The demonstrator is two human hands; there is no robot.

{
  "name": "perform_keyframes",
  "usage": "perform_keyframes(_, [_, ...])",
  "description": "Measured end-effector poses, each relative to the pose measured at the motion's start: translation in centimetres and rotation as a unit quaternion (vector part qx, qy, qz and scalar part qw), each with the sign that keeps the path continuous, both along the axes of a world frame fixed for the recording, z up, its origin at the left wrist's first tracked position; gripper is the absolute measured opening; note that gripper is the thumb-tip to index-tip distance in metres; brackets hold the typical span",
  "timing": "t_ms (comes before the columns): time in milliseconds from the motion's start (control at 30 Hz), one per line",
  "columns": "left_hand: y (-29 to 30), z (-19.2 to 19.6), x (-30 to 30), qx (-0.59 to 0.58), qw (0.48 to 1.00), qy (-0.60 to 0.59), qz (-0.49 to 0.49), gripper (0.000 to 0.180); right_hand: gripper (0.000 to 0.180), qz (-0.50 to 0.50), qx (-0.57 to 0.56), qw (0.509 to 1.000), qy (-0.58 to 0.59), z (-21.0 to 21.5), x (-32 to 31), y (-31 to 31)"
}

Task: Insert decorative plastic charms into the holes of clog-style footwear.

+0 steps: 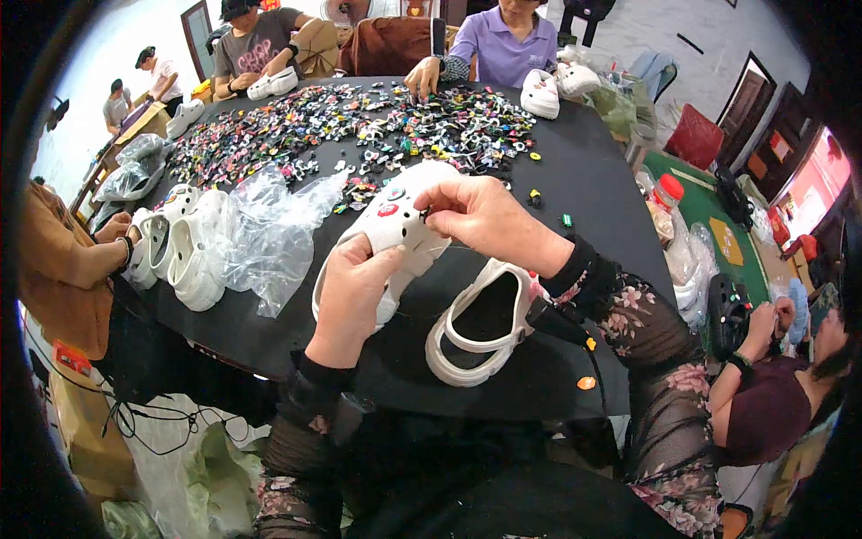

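A white foam clog [406, 187] with holes and a red charm [388, 210] on its upper is tilted up over the table. My left hand [348, 286] grips its near side, thumb on top. At the right side of its upper, my right hand [489, 220] has thumb and fingertips pinched together. Something small and dark shows at those fingertips, too hidden to name. A second white clog [440, 346] rests just below my right hand, its opening and heel strap toward me. A crumpled clear plastic bag [278, 235] lies left of the held clog.
A wide pile of colourful shoe charms [296, 126] covers the far half of the black table [588, 171]. More white clogs [199, 260] stand at the left by a person in brown. Two people sit across; another works at right. Orange charms [586, 383] lie near the front edge.
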State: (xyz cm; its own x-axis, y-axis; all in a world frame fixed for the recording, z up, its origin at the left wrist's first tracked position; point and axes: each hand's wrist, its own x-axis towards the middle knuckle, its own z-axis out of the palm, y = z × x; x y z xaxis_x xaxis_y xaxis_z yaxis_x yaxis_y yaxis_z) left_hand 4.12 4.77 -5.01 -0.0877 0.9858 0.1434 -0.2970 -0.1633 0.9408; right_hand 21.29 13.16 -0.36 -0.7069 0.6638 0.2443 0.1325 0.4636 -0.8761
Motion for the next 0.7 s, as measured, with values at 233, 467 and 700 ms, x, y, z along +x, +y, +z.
perform_keyframes(233, [-0.6, -0.7, 1.0, 0.007, 0.999, -0.023, 0.030, 0.027, 0.015, -0.072, 0.202, 0.977, 0.012, -0.4, -0.3, 0.1])
perform_keyframes(467, [-0.5, -1.5, 1.3, -0.017, 0.999, -0.015, 0.035, 0.023, 0.016, -0.052, -0.101, 0.993, 0.018, -0.2, -0.5, -0.5])
perform_keyframes(700, [-0.4, -1.3, 1.0, -0.010, 0.998, -0.057, 0.016, 0.018, 0.017, -0.074, -0.145, 0.987, -0.005, 0.2, -0.7, -1.1])
